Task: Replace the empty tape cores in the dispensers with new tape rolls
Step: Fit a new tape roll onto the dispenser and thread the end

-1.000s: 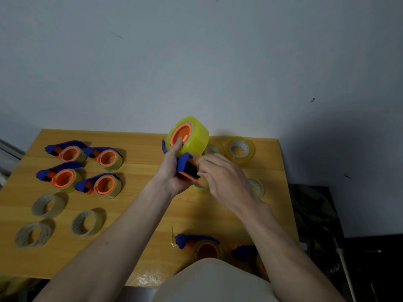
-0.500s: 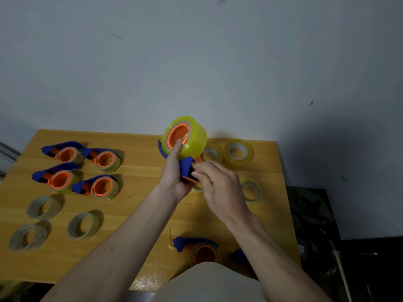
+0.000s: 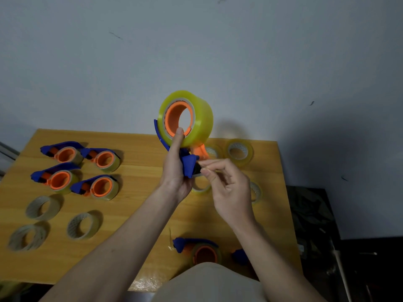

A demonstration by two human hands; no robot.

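My left hand point(image 3: 177, 171) grips a blue and orange dispenser point(image 3: 189, 164) held up above the wooden table point(image 3: 135, 205), thumb pressing on the orange hub. A full yellow tape roll point(image 3: 196, 120) sits on that hub. My right hand point(image 3: 229, 188) pinches at the dispenser's blue front end, thumb and forefinger together on the tape end there. Several loaded dispensers point(image 3: 80, 168) lie at the table's left. Three empty cores point(image 3: 84, 225) lie below them. New tape rolls point(image 3: 239, 152) lie at the back right.
A dispenser point(image 3: 200, 250) lies near the table's front edge, with another point(image 3: 239, 257) partly hidden behind my right forearm. A grey wall rises behind the table. Dark clutter fills the floor to the right of the table.
Both hands have lifted the dispenser and roll slightly higher. My right hand has drawn back a little from the blue front end while still pinching there.
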